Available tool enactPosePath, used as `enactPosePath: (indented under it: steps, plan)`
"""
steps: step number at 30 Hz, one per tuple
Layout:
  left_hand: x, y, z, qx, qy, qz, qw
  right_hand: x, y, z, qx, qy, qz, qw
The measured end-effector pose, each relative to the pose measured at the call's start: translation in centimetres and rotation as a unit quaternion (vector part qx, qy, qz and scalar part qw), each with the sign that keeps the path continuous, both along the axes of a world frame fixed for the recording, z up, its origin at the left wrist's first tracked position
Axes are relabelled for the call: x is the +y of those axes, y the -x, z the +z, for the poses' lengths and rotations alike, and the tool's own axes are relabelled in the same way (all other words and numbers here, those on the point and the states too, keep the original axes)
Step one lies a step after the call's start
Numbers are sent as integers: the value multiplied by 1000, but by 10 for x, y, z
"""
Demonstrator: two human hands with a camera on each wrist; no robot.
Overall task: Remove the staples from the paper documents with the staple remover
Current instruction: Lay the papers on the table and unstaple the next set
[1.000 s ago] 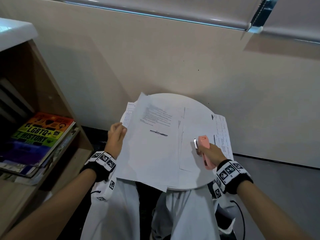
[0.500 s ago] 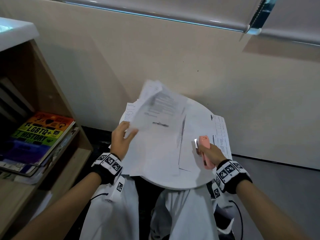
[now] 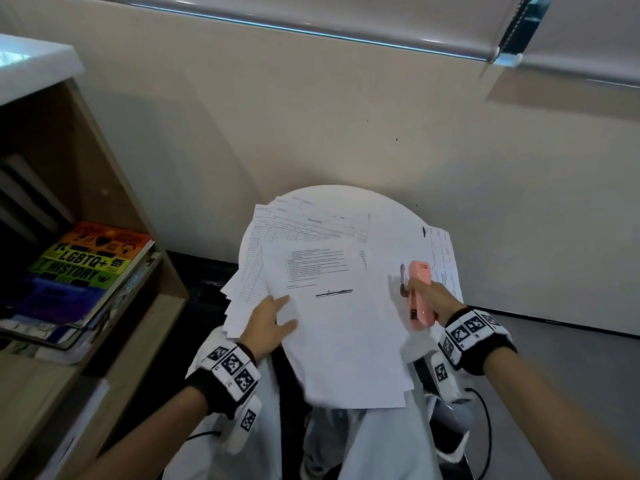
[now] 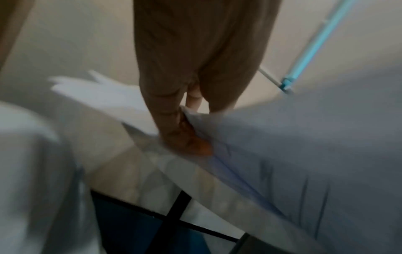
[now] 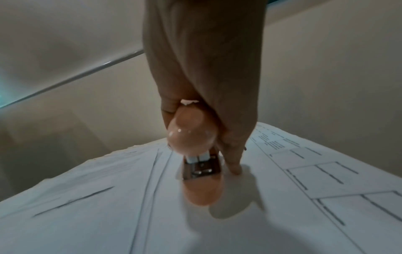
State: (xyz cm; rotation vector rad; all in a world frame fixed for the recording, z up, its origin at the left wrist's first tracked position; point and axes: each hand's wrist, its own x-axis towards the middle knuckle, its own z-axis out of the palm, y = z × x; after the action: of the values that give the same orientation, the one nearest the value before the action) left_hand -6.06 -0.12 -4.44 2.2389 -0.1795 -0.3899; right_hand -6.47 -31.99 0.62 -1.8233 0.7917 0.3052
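A top paper document (image 3: 339, 323) with printed text lies on the round white table (image 3: 391, 216) and overhangs its near edge. My left hand (image 3: 273, 320) pinches this document's left edge, thumb on top; the left wrist view shows the fingers (image 4: 174, 123) closed on the blurred paper (image 4: 304, 154). Further sheets with printed tables (image 3: 311, 226) fan out behind it. My right hand (image 3: 429, 296) grips the pink staple remover (image 3: 420, 292) over the table's right side. In the right wrist view the staple remover (image 5: 195, 137) points down at the papers (image 5: 108, 206). No staple is visible.
A wooden shelf stands at the left with a rainbow-coloured book (image 3: 90, 265) on a stack. Another printed sheet (image 3: 443, 258) hangs off the table's right edge. The beige wall is right behind the table. My lap in white clothing (image 3: 381, 445) is below the near edge.
My left hand lifted the top document, then brought it down and toward me, so it now overhangs the near edge and uncovers the table-form sheets behind. The right hand has barely moved.
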Motion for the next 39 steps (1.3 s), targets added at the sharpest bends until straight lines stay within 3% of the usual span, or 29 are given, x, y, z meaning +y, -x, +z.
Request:
enactPosePath:
  steps: [3,6,8,10,13,16,20,27,39]
  plan:
    - [-2,-1,6,-50,-122,-53,990,9,-3,10,-66,34,-45,996]
    - [0,-6,17,-153,-251,-66,954,32,-11,32,-186,40,-47,981]
    - [0,-15,22,-166,-254,-94,948,54,-21,44,-187,46,37,981]
    - [-1,-29,21,-121,-239,-131,954,77,-32,48,-129,37,119,984]
    - [-2,-50,19,-32,-250,-172,952,114,-53,38,-40,28,181,982]
    - [-5,-63,22,-22,-289,-190,938,138,-73,16,-20,82,218,972]
    - [-9,-72,23,-45,-289,-159,943,146,-81,-6,-22,173,217,960]
    - [-12,-85,20,-44,-291,-190,937,148,-82,-21,-79,188,245,948]
    - [-14,-88,20,-49,-298,-198,932,165,-96,-25,-71,238,235,940]
